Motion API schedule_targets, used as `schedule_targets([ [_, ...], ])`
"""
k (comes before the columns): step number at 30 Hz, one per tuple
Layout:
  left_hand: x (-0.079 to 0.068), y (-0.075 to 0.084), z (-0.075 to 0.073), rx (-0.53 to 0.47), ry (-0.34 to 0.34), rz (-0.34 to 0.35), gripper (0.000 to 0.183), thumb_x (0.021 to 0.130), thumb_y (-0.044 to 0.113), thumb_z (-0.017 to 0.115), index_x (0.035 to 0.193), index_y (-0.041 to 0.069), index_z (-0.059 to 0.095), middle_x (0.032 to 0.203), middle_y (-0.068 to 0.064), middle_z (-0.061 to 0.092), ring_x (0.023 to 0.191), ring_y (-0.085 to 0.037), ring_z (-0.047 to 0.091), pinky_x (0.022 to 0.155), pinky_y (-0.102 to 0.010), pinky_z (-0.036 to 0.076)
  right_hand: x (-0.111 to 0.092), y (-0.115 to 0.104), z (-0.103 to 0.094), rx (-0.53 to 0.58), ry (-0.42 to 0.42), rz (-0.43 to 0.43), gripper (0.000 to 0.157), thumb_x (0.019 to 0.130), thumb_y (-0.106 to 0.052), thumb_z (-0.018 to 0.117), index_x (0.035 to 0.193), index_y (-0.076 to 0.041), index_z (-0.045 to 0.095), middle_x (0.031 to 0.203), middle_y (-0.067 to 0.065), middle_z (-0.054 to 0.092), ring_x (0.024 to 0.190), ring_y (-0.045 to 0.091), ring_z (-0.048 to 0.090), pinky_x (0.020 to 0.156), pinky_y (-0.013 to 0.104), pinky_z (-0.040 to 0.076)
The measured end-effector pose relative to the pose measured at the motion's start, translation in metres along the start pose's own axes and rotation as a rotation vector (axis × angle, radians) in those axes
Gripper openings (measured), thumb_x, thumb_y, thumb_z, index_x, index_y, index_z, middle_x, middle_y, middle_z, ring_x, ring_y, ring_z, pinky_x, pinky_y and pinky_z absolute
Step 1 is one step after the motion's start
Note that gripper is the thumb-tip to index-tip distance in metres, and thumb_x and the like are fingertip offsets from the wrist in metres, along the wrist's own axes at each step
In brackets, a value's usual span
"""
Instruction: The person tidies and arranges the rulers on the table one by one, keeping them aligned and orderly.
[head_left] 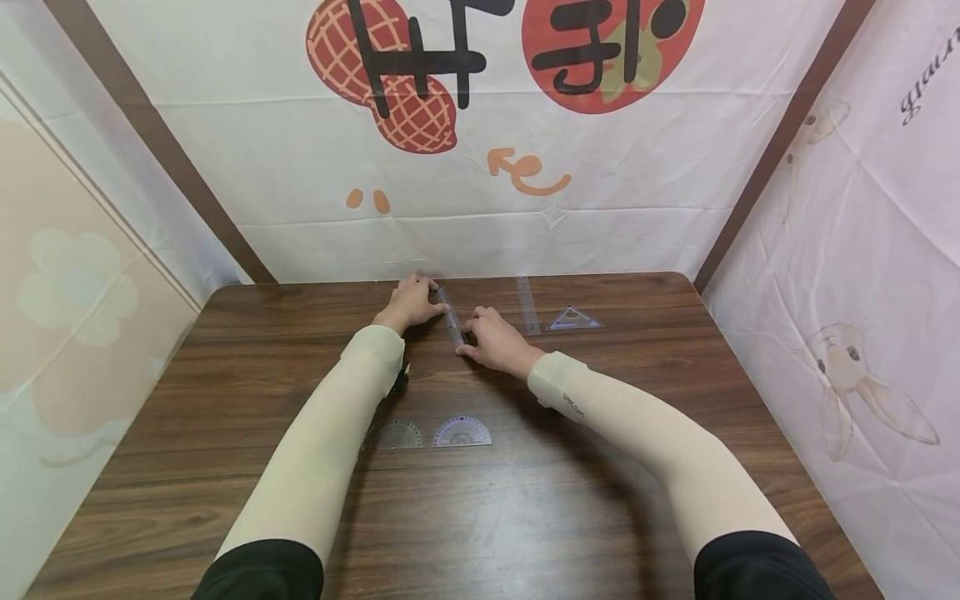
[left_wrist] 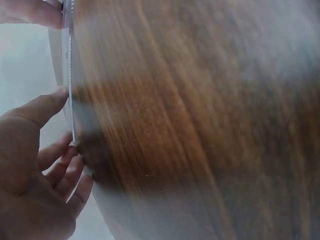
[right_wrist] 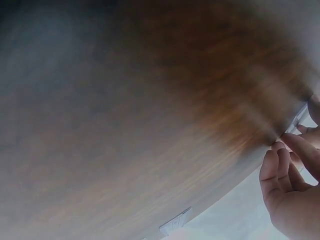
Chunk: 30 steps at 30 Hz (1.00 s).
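A clear plastic ruler (head_left: 452, 321) lies slantwise near the far edge of the wooden table, between both hands. My left hand (head_left: 412, 302) holds it at its far part; in the left wrist view the thumb and fingertips of this hand (left_wrist: 37, 160) meet the edge of the ruler (left_wrist: 70, 75). With thumb and fingers, my right hand (head_left: 495, 340) grips the nearer end. The right wrist view has that hand (right_wrist: 295, 185) at the right border, fingers bent toward the thumb and the ruler partly hidden.
Right of the hands lie a second clear ruler (head_left: 528, 307) and a blue-marked set square (head_left: 576, 326). Closer to me are a purple-tinted protractor (head_left: 462, 433) and a clear protractor (head_left: 401, 434), partly beside the left sleeve. A printed cloth (head_left: 480, 242) hangs behind the table (head_left: 570, 517).
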<state>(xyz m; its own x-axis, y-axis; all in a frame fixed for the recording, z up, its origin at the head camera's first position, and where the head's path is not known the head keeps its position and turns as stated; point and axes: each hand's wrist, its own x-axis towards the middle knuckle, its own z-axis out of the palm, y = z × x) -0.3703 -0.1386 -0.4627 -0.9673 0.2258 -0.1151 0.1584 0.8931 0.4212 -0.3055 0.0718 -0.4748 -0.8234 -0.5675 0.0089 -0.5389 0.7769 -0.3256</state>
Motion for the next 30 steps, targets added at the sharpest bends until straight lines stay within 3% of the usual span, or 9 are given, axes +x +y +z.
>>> schedule_targets([
  [14, 0.0, -0.004, 0.0, -0.077, -0.017, -0.019, 0.059, 0.106, 0.035, 0.07, 0.148, -0.002, 0.053, 0.153, -0.027, 0.042, 0.142, -0.046, 0.036, 0.122, -0.058, 0.027, 0.001, 0.001, 0.001, 0.005, 0.004, -0.02, 0.047, 0.104, -0.037, 0.074, 0.136, -0.003, 0.072, 0.13, 0.012, 0.063, 0.119, 0.029, 0.058, 0.103, 0.04, 0.052],
  [23, -0.003, -0.011, -0.009, -0.235, -0.049, 0.007, 0.061, 0.105, 0.027, 0.073, 0.151, -0.003, 0.048, 0.15, -0.023, 0.055, 0.143, -0.046, 0.034, 0.122, -0.058, 0.027, 0.0, -0.001, -0.001, 0.027, -0.007, 0.009, 0.046, 0.104, -0.036, 0.073, 0.136, -0.003, 0.071, 0.131, 0.011, 0.06, 0.117, 0.027, 0.057, 0.098, 0.039, 0.052],
  [30, -0.003, -0.02, -0.011, -0.333, -0.076, 0.023, 0.064, 0.102, 0.016, 0.076, 0.154, -0.003, 0.043, 0.151, -0.023, 0.055, 0.142, -0.042, 0.043, 0.109, -0.05, 0.046, -0.001, -0.001, -0.001, 0.058, -0.007, 0.024, 0.048, 0.103, -0.034, 0.074, 0.139, -0.002, 0.068, 0.129, 0.011, 0.06, 0.112, 0.025, 0.056, 0.093, 0.039, 0.052],
])
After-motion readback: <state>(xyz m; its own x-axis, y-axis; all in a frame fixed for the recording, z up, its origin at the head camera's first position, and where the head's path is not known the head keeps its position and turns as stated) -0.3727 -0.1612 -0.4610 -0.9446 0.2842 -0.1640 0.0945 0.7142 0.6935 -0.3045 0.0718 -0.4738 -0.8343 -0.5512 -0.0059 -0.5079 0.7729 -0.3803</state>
